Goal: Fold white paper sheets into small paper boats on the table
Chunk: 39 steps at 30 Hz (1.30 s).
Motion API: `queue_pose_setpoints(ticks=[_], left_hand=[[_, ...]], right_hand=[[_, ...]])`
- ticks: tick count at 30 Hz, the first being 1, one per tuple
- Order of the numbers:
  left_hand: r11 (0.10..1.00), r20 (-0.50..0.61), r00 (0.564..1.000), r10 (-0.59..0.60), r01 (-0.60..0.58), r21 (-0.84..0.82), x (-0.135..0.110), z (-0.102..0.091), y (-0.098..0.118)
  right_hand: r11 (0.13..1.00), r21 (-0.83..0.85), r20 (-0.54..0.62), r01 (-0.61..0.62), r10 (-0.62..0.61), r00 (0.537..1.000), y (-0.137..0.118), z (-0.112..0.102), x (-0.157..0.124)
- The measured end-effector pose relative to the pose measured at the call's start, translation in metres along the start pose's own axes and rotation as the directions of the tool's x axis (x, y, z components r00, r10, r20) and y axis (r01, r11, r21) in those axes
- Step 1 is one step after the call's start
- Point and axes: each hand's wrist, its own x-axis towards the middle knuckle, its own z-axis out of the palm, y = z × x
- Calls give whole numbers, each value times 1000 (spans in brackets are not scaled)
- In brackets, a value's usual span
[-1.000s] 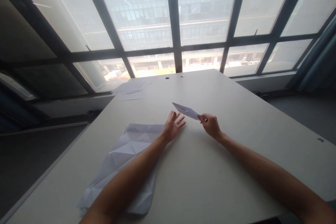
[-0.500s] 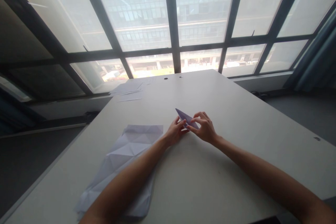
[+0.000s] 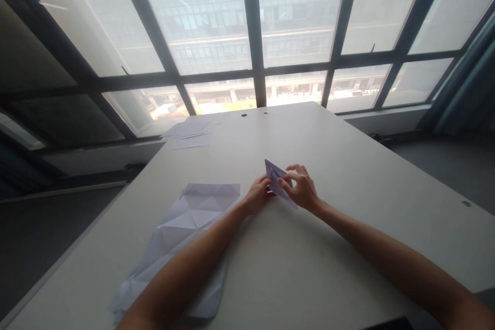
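A small piece of folded paper (image 3: pixel 275 174), pale purple with pointed corners, is held just above the table between both hands. My left hand (image 3: pixel 257 196) grips its left edge, thumb in front and fingers behind. From the right, my right hand (image 3: pixel 303 189) pinches the paper with thumb and index finger, near its middle and right side. One corner points up and away, another points down toward me under the right hand. A larger creased sheet of white paper (image 3: pixel 193 211) lies on the table to the left, partly covered by my left forearm.
Several flat white sheets (image 3: pixel 191 136) lie at the table's far left corner. The white table (image 3: pixel 328 268) reaches to tall, dark-framed windows (image 3: pixel 257 26). A round cable hole (image 3: pixel 244 115) sits near its far edge. A blue curtain (image 3: pixel 452 98) hangs at the right.
The folded paper has turned in my hands, its upper tip shifting right and a lower corner now showing below my right hand. The right thumb has moved onto the paper's face.
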Motion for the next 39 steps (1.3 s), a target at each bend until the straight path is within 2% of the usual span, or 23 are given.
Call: queue_pose_setpoints(ticks=[3, 9, 12, 16, 18, 19, 20, 22, 25, 27, 29, 31, 33, 36, 39], left_hand=[[999, -41, 999, 10, -8, 48, 0, 4, 0], [976, -92, 993, 77, -57, 211, -4, 11, -2], [969, -136, 985, 110, -75, 237, -4, 11, -2], [981, -190, 978, 84, -48, 189, -1, 7, -3], [984, -172, 983, 58, -28, 175, 1, 3, -3], [980, -158, 986, 59, -27, 196, 2, 1, -3], [969, -151, 986, 75, -36, 244, 4, -2, -3], [912, -172, 972, 161, -79, 403, 6, -9, -3], [738, -210, 901, 380, -158, 656, 6, -15, -1], [601, -166, 843, 511, -213, 770, 4, -15, 2], [487, -77, 817, 571, -262, 833, 1, -13, 5], [427, 6, 832, 555, -291, 856, -3, -11, 7], [400, 55, 859, 509, -293, 868, -5, -11, 6], [366, 76, 891, 448, -261, 893, -6, -17, 2], [342, 70, 907, 414, -227, 912, -5, -24, -3]], right_hand=[[984, 128, -20, -128, 131, 991, 3, 1, 4], [907, 303, 114, -292, 270, 956, 14, 9, 6], [805, 390, 224, -447, 388, 894, 22, 11, 6], [619, 465, 389, -633, 500, 774, 32, 11, 7], [570, 460, 440, -681, 519, 733, 35, 10, 7], [576, 445, 449, -686, 519, 727, 37, 10, 7], [606, 420, 448, -676, 510, 735, 38, 10, 8], [723, 332, 413, -606, 466, 783, 39, 10, 8], [898, 112, 326, -425, 371, 870, 41, 9, 7], [947, 3, 259, -322, 310, 915, 40, 9, 7], [970, -20, 195, -244, 243, 950, 40, 7, 7], [986, 19, 167, -163, 158, 973, 41, 6, 7], [993, 70, 203, -91, 75, 976, 44, 4, 7], [990, 135, 312, -43, -2, 950, 54, 3, 7], [986, 161, 395, -48, -20, 919, 65, 2, 9]])
